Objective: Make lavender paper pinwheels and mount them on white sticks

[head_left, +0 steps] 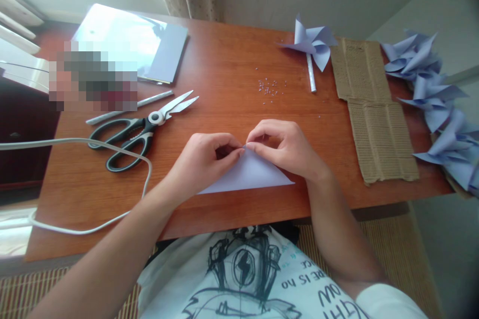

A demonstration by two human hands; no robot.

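Observation:
A pale lilac sheet of paper (249, 173), folded into a triangle, lies near the table's front edge with its point facing away from me. My left hand (207, 159) pinches the top corner from the left, thumb and fingers pressed together, its palm covering part of the paper's left side. From the right, my right hand (284, 147) pinches the same corner, the fingertips of both hands nearly touching. The long right corner of the paper lies free on the wood.
Black-handled scissors (155, 118) and a white stick (149, 103) lie left, beside a white cable (150, 172). Small beads (270, 87) are scattered ahead. A paper pinwheel (312, 42) stands back right; cardboard (381, 142) and several more pinwheels (436, 94) occupy the right end.

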